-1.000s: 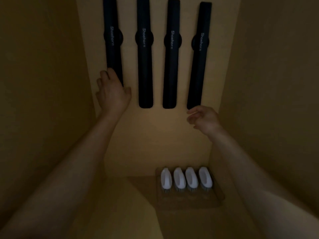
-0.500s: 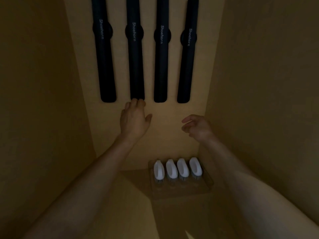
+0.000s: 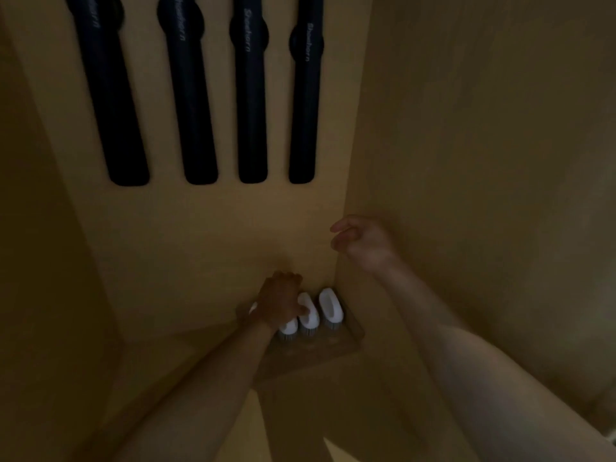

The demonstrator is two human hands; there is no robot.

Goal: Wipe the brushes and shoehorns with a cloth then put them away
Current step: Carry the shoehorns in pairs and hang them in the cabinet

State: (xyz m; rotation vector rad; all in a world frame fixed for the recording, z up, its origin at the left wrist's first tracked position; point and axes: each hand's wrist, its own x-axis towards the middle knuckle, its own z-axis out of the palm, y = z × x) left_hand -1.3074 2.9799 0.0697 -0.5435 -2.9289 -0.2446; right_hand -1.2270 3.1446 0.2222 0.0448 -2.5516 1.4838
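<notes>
Down in the right back corner of the wooden cabinet (image 3: 466, 161), the left hand (image 3: 280, 303) curls over the white brushes (image 3: 330, 308) standing in a row on a low tray (image 3: 350, 341), seemingly grasping one, though the dim light hides the fingers' exact hold. Above, four dark shoehorns (image 3: 251, 105) hang on the back panel, while the right hand (image 3: 363, 243) hovers loosely curled, holding nothing. Each brush looks light and rigid, with a smooth, possibly slippery shell, best pinched across its sides.
</notes>
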